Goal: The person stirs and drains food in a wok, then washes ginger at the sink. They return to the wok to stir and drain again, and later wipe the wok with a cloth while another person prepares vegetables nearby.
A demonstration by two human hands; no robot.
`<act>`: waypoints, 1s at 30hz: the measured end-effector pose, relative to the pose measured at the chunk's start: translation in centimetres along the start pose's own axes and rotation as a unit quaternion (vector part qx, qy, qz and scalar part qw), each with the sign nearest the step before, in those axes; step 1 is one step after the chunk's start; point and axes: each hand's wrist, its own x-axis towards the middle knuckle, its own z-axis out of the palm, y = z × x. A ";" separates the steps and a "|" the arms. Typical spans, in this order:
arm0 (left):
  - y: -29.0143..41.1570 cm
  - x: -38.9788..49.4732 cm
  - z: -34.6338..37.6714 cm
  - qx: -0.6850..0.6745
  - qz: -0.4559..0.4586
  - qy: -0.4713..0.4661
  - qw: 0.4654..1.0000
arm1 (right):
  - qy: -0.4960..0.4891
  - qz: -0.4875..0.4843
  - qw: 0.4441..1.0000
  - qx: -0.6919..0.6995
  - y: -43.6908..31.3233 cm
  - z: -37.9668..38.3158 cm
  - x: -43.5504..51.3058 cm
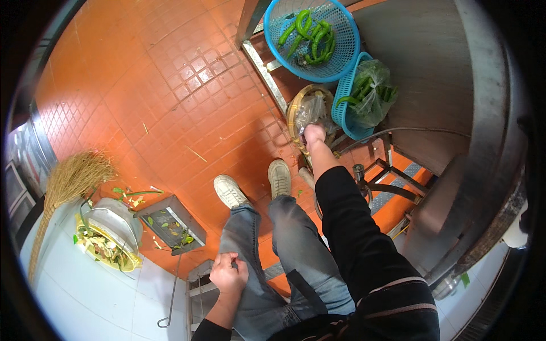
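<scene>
My right hand (pixel 315 134) reaches down into a round bamboo basket (pixel 291 117) and touches the clear plastic bag (pixel 310 108) inside it. Its fingers point downward and are mostly hidden, so their grip on the bag cannot be made out. Beside that basket, a blue plastic basket (pixel 340 104) holds a clear bag of green peppers (pixel 372 87). Above them is a larger blue colander (pixel 269 44) with several long green peppers (pixel 318 40) in it. My left hand (pixel 230 273) is held by my left thigh, fingers curled in, nothing visible in it.
A metal frame (pixel 266 76) stands beside the baskets, and a hose (pixel 409 129) and pipes run to their right. At lower left are a straw broom (pixel 79 174), a long-handled dustpan (pixel 170 230) with scraps and a yellow-lined bin (pixel 106 251) full of peelings. Orange tiles (pixel 170 115) cover the floor.
</scene>
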 end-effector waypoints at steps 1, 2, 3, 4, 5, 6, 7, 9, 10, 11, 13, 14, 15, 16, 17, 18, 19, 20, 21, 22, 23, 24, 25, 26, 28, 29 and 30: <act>-0.2 0.0 0.0 -0.004 0.004 0.003 1.000 | 0.037 -0.081 0.981 -0.170 -0.2 0.1 -0.4; -0.3 0.0 0.0 -0.008 0.009 0.005 1.000 | 0.073 -0.168 0.926 -0.330 -0.6 0.3 -0.8; -0.4 0.0 0.0 -0.013 0.010 0.006 1.000 | 0.101 -0.243 0.837 -0.479 -0.8 0.4 -1.3; -0.5 0.0 0.0 -0.020 0.011 0.007 1.000 | 0.065 -0.187 0.858 -0.474 -1.5 0.9 -1.4; -0.5 0.0 0.1 -0.028 0.012 0.008 1.000 | 0.069 -0.175 0.849 -0.495 -1.8 0.8 -1.8; -0.5 0.0 0.1 -0.026 0.005 0.004 1.000 | 0.067 -0.167 0.841 -0.511 -2.3 1.0 -2.0; -0.5 0.1 0.1 -0.024 -0.002 0.003 1.000 | 0.065 -0.163 0.833 -0.525 -2.7 1.1 -2.1; -0.3 0.2 0.1 -0.022 -0.004 0.006 1.000 | 0.082 -0.102 0.833 -0.538 -3.2 1.6 -2.3; -0.2 0.3 0.1 -0.022 0.000 0.009 1.000 | 0.090 -0.093 0.833 -0.538 -3.2 1.7 -2.3; -0.1 0.3 0.1 -0.024 -0.003 0.008 1.000 | 0.100 -0.084 0.833 -0.537 -3.1 1.8 -2.2; 0.0 0.4 0.0 -0.025 -0.008 0.013 1.000 | 0.073 -0.095 0.860 -0.497 -2.5 1.2 -1.6; 0.1 0.4 0.0 -0.034 -0.011 0.006 0.999 | 0.073 -0.120 0.878 -0.458 -2.1 0.6 -1.2; 0.1 0.4 0.1 -0.028 -0.013 0.011 0.999 | 0.069 -0.142 0.893 -0.421 -1.5 -0.2 -0.6; 0.1 0.4 0.1 -0.028 -0.011 0.011 0.999 | 0.023 -0.120 0.951 -0.284 -1.5 -1.7 0.3; 0.1 0.5 0.2 -0.034 -0.007 0.012 0.999 | 0.000 -0.071 0.987 -0.145 -1.4 -3.2 1.3; 0.0 0.4 0.2 -0.029 -0.005 0.018 0.999 | 0.029 -0.025 0.997 -0.072 -0.8 -4.1 1.8; 0.0 0.5 0.3 -0.029 -0.002 0.025 0.999 | 0.066 -0.007 0.994 -0.084 -0.4 -4.4 2.5; 0.0 0.5 0.3 -0.026 0.000 0.030 0.999 | 0.079 -0.027 0.982 -0.169 -0.1 -4.8 2.9; 0.0 0.5 0.3 -0.028 -0.006 0.025 0.999 | 0.080 -0.087 0.936 -0.330 0.2 -4.8 3.3; 0.0 0.5 0.3 -0.029 -0.010 0.019 0.999 | 0.078 -0.145 0.862 -0.480 0.4 -4.7 3.5; 0.0 0.6 0.3 -0.034 -0.015 0.012 0.999 | 0.078 -0.134 0.855 -0.495 0.5 -4.5 3.7; 0.0 0.6 0.2 -0.030 -0.014 0.011 0.999 | 0.078 -0.126 0.848 -0.509 0.4 -4.2 3.9; 0.1 0.7 0.2 -0.031 -0.014 0.009 0.999 | 0.079 -0.126 0.841 -0.521 0.3 -4.0 4.0; 0.1 0.8 0.2 -0.031 -0.013 0.007 0.999 | 0.103 -0.136 0.840 -0.515 0.1 -3.9 4.0; 0.2 1.0 0.1 -0.031 -0.008 0.011 0.999 | 0.068 -0.143 0.838 -0.522 -0.4 -4.1 4.1; 0.3 1.0 0.1 -0.030 -0.007 0.011 0.999 | 0.054 -0.141 0.836 -0.527 -0.7 -4.3 4.1; 0.3 1.1 0.1 -0.032 -0.008 0.012 0.999 | 0.037 -0.143 0.844 -0.515 -0.8 -4.5 3.9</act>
